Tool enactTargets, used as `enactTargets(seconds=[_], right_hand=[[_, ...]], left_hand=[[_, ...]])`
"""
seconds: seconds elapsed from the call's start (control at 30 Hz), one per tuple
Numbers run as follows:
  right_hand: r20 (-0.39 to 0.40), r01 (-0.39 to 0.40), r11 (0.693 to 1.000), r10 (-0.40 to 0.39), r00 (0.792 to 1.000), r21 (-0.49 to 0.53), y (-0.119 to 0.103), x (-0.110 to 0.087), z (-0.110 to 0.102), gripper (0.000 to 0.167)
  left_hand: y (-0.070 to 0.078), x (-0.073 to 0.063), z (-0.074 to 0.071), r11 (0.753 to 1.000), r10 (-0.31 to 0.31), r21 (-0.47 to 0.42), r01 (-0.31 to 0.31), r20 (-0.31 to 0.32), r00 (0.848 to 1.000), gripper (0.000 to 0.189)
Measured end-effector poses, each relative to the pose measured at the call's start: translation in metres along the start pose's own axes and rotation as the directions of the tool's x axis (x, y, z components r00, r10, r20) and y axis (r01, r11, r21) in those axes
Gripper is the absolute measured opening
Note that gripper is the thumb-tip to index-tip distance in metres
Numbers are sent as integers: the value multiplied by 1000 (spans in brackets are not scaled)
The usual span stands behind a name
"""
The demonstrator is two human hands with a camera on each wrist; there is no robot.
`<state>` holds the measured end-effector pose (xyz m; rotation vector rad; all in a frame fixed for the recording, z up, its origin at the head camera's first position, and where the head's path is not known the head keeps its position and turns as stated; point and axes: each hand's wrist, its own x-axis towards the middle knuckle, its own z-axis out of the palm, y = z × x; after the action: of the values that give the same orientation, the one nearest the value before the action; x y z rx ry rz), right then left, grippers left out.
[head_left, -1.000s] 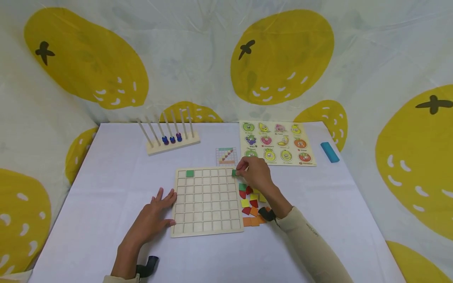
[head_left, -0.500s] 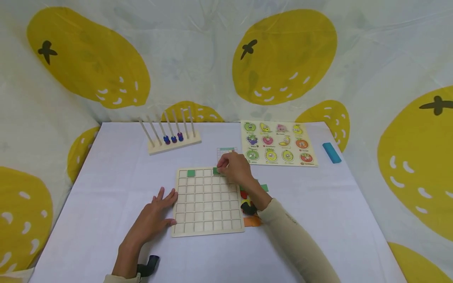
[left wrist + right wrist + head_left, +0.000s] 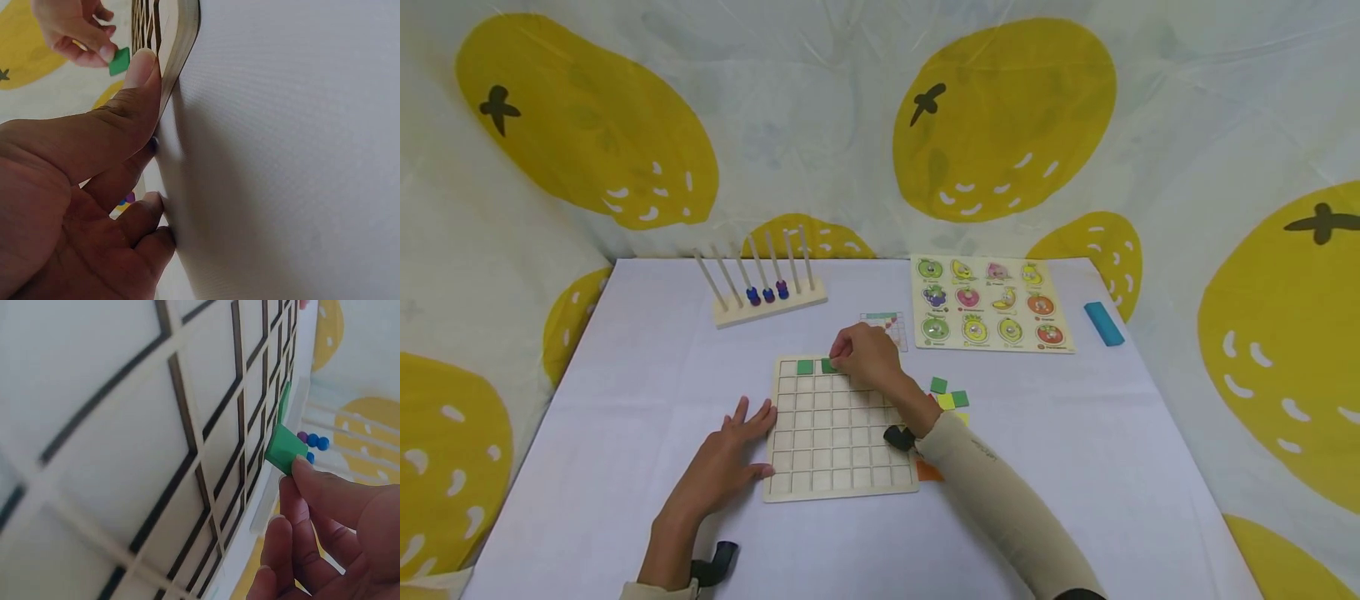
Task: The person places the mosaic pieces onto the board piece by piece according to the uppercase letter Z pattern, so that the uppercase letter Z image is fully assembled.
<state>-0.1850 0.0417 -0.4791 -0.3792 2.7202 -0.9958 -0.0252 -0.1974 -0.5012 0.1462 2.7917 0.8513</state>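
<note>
Pinching a flat green square tile [image 3: 828, 366], my right hand [image 3: 871, 360] hung over the far row of the pale wooden grid board [image 3: 822, 433]; my left hand [image 3: 717, 468], spread, touched its left edge. One green square [image 3: 805, 367] was set there — loose coloured pieces [image 3: 946, 402], right of the board, were left.

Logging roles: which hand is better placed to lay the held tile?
Probably the right hand: it pinches the green tile at the far row of the grid board; the left hand touches the board's left edge.
</note>
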Motion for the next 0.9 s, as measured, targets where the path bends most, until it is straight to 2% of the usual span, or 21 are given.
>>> enactTargets(seconds=[0.5,0.67,0.9], right_hand=[[2,23,982,-23,1000,-185,-11,9,18,15],[11,37,985,-36,999,-169,-9,7,16,12],[-11,45,994,-47,999,-97,3,-3,0,11]], left_hand=[[0,0,-1,1000,-18,-5,18,17,1000,97],[1,-1,-1,1000,-18,-14,19,16,1000,97],[2,-1,-2,1000,-11,-2,11,12,1000,97]])
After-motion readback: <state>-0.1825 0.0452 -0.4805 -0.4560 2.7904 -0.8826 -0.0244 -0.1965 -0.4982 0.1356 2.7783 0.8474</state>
